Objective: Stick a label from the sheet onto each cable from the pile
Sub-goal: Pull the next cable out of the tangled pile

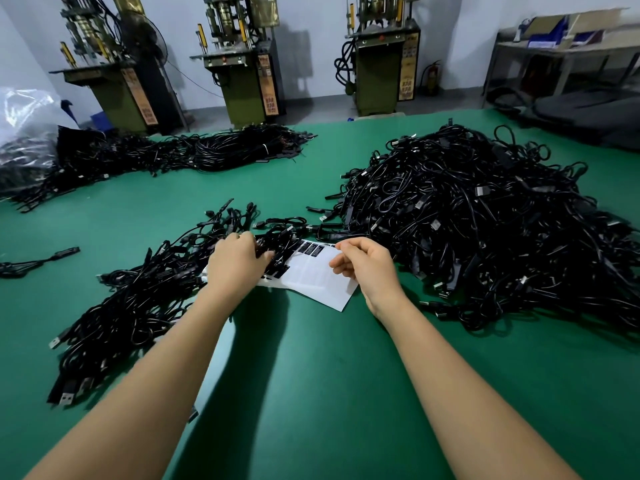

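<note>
A white label sheet [313,277] with a few black labels [311,249] near its far edge lies on the green table. My left hand [239,261] rests palm down on the sheet's left end and on black cables of the smaller pile [138,299]; its fingers curl over a cable. My right hand [367,268] hovers over the sheet's right part with thumb and fingers pinched together; whether a label is between them I cannot tell. The big pile of black cables [485,230] lies to the right.
A long bundle of black cables [166,157] lies at the table's far left beside a clear plastic bag [24,126]. A single cable [38,261] lies at the left edge. Green machines [242,64] stand beyond the table. Bare green mat [311,375] lies between my arms.
</note>
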The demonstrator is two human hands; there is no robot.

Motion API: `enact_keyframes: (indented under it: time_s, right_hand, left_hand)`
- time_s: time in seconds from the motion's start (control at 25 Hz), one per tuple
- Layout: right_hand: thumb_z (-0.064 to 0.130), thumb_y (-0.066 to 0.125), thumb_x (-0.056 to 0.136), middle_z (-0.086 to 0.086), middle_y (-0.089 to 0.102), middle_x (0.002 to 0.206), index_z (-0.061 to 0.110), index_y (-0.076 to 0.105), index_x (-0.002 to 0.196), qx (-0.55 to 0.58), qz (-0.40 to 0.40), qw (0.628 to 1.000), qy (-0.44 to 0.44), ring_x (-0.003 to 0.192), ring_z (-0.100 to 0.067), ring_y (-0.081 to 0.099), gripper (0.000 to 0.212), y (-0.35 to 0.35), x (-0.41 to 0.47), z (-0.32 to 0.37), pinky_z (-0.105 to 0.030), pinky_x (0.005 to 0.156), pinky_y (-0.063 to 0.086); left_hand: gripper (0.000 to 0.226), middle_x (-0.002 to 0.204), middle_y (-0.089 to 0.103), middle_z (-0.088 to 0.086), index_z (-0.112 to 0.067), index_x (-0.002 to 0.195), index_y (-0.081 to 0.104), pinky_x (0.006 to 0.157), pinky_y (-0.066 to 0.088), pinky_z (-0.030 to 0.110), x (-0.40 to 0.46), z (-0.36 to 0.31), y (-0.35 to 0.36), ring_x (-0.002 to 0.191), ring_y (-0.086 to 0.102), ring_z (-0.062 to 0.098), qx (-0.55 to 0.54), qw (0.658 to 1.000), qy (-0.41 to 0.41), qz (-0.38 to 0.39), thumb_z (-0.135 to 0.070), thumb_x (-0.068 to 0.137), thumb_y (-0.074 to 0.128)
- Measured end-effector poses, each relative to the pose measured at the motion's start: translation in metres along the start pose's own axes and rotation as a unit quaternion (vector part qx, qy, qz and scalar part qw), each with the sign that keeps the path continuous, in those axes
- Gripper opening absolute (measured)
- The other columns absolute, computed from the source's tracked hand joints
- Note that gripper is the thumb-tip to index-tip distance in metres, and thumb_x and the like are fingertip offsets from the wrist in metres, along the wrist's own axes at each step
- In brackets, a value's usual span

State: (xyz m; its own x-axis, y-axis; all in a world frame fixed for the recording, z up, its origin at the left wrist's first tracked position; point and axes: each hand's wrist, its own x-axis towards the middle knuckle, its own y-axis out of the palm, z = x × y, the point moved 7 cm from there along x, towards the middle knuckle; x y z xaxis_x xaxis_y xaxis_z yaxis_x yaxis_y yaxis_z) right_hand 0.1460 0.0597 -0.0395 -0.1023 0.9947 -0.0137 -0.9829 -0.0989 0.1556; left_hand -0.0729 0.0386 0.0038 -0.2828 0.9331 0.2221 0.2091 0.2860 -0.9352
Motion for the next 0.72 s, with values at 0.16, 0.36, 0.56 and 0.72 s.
enact_keyframes:
  time_s: [0.16,0.36,0.56,0.72]
  right_hand:
    - [0.012,0.053,0.095,0.000,0.070,0.065,0.006,0.065,0.095,-0.001,0.001,1.000,0.001,0.057,-0.008,0.062,0.013,-0.001,0.002,-0.001,-0.021,0.060,0.047]
    - [0.013,0.053,0.094,0.000,0.070,0.066,0.008,0.064,0.093,-0.014,0.002,1.000,-0.003,0.058,-0.008,0.061,0.012,0.000,0.002,-0.001,-0.021,0.060,0.047]
    - [0.012,0.053,0.094,0.001,0.070,0.064,0.007,0.064,0.093,-0.013,0.003,1.000,-0.004,0.056,-0.007,0.061,0.011,0.000,0.002,-0.001,-0.018,0.057,0.047]
    - [0.011,0.053,0.095,0.000,0.069,0.064,0.006,0.063,0.093,-0.005,0.005,1.000,-0.006,0.055,-0.007,0.061,0.012,0.001,0.002,0.000,-0.017,0.056,0.047]
  left_hand:
    - [0.023,0.099,0.066,0.012,-0.008,0.105,0.065,0.078,0.048,0.040,0.002,0.000,-0.009,0.094,0.056,0.035,0.027,0.997,0.001,-0.071,-0.024,0.098,0.051]
    - [0.014,0.081,0.072,0.000,-0.011,0.104,0.067,0.065,0.051,0.027,0.013,-0.005,-0.031,0.073,0.066,0.013,-0.329,0.942,-0.044,-0.048,-0.017,0.091,0.063]
    - [0.003,0.082,0.074,0.002,-0.012,0.091,0.068,0.070,0.047,0.021,0.028,-0.022,-0.040,0.069,0.061,0.007,-0.591,0.804,-0.062,-0.027,-0.011,0.089,0.066]
    - [0.003,0.081,0.073,-0.003,-0.017,0.090,0.065,0.072,0.045,0.023,0.042,-0.034,-0.039,0.072,0.062,0.005,-0.689,0.720,-0.079,-0.008,-0.018,0.092,0.064]
